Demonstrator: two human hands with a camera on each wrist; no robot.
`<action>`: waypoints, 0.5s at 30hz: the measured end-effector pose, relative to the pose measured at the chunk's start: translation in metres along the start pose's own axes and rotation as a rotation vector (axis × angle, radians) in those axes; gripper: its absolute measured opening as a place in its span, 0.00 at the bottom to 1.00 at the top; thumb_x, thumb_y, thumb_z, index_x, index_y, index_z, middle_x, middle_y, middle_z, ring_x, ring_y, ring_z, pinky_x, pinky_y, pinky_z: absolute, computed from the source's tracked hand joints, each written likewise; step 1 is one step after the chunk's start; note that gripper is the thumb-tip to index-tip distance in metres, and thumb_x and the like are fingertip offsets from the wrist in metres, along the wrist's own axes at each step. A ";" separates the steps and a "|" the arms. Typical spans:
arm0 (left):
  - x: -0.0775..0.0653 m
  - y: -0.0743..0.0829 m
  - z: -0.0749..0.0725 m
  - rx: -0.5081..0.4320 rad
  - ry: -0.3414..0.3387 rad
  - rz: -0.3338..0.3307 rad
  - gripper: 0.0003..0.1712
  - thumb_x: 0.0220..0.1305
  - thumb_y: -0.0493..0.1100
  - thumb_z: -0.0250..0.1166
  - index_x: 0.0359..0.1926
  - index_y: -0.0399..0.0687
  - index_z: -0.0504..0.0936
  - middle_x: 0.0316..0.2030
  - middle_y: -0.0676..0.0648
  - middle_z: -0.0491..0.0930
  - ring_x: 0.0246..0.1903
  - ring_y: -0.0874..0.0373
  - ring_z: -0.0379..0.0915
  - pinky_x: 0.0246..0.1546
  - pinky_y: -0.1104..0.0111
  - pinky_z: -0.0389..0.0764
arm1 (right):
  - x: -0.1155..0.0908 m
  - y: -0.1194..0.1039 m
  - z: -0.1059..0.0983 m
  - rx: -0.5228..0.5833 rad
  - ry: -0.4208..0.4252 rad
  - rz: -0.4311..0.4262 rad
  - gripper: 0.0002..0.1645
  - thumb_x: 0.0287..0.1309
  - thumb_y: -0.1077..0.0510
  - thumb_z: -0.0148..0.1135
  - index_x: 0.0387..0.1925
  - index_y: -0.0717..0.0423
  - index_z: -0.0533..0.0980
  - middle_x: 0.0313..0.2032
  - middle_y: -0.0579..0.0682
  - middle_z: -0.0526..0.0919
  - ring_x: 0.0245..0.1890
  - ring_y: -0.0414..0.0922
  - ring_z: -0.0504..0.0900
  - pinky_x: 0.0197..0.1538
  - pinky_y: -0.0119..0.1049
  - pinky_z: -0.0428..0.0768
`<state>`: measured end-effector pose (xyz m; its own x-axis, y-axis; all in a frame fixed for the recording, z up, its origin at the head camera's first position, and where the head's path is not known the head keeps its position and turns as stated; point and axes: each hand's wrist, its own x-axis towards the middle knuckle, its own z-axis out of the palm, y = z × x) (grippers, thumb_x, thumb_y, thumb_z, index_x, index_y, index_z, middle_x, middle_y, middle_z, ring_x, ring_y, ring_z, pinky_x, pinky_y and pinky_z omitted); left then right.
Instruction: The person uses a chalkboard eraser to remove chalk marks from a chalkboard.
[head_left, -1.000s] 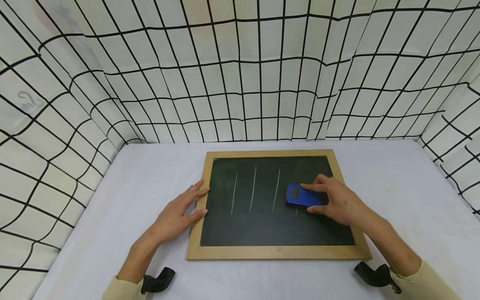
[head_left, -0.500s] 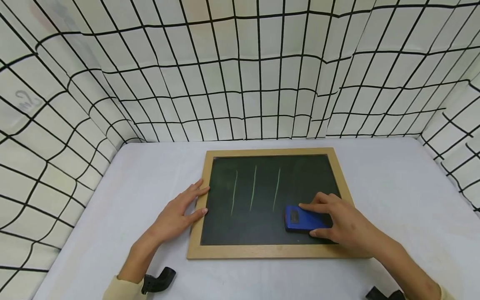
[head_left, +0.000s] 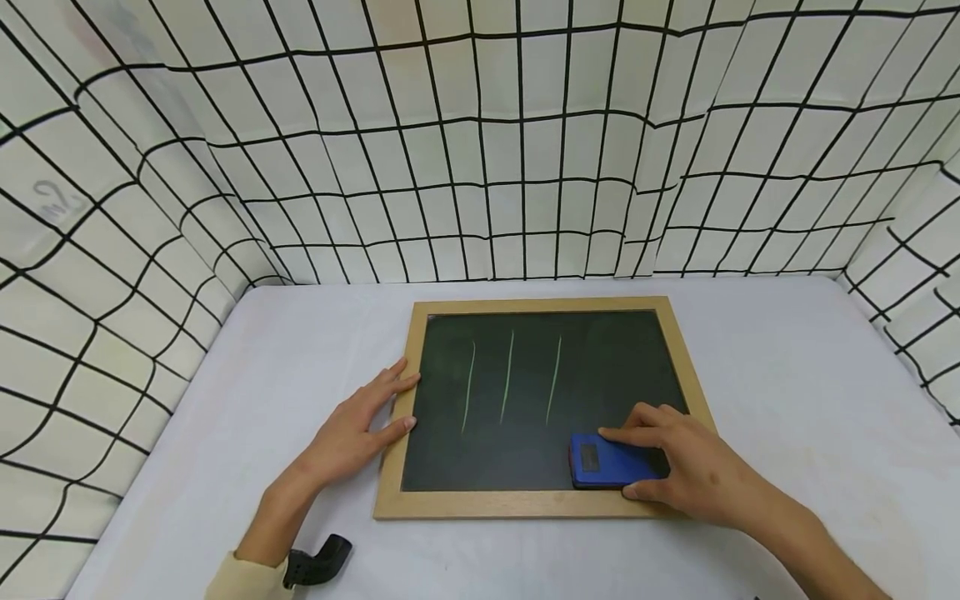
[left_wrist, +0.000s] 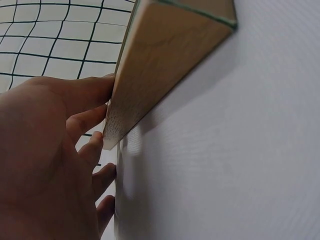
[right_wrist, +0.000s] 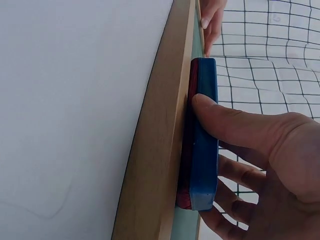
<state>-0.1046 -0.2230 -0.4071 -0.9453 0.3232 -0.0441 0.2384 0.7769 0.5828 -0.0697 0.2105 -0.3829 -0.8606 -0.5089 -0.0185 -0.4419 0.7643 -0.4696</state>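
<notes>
blue eraser [head_left: 615, 461] low on the chalkboard [head_left: 487, 462]

on my head view, the right hand [head_left: 697, 471] pinches the eraser between thumb and fingers, just beside the near edge of the wooden frame [head_left: 525, 505]; three pale chalk lines [head_left: 507, 377] run to its left. the left hand [head_left: 348, 433], fingers spread, touches the frame's left side.

my left wrist view shows its thumb against the frame.

my right wrist view shows the eraser's red underside facing the board.
</notes>
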 end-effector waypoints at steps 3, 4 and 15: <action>0.000 0.001 0.000 -0.001 0.000 0.006 0.36 0.74 0.53 0.64 0.78 0.54 0.67 0.83 0.44 0.52 0.82 0.37 0.47 0.76 0.31 0.53 | 0.000 0.001 0.000 -0.006 0.011 -0.002 0.37 0.46 0.43 0.84 0.61 0.36 0.83 0.44 0.30 0.76 0.42 0.33 0.71 0.42 0.30 0.73; 0.000 0.001 0.000 -0.002 0.000 0.008 0.36 0.74 0.53 0.64 0.78 0.54 0.67 0.83 0.44 0.52 0.82 0.37 0.47 0.77 0.32 0.53 | 0.000 0.002 0.000 -0.008 0.015 -0.006 0.37 0.46 0.43 0.84 0.61 0.36 0.83 0.44 0.30 0.76 0.42 0.33 0.71 0.42 0.30 0.73; 0.000 0.000 0.000 -0.011 0.000 0.015 0.36 0.74 0.51 0.65 0.78 0.53 0.67 0.83 0.43 0.52 0.82 0.36 0.46 0.77 0.32 0.52 | 0.005 0.006 -0.004 0.030 -0.013 -0.014 0.36 0.48 0.45 0.83 0.61 0.35 0.83 0.45 0.31 0.77 0.44 0.34 0.74 0.44 0.30 0.76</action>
<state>-0.1045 -0.2228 -0.4073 -0.9416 0.3348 -0.0357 0.2499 0.7658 0.5925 -0.0779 0.2141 -0.3827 -0.8510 -0.5247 -0.0228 -0.4459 0.7449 -0.4964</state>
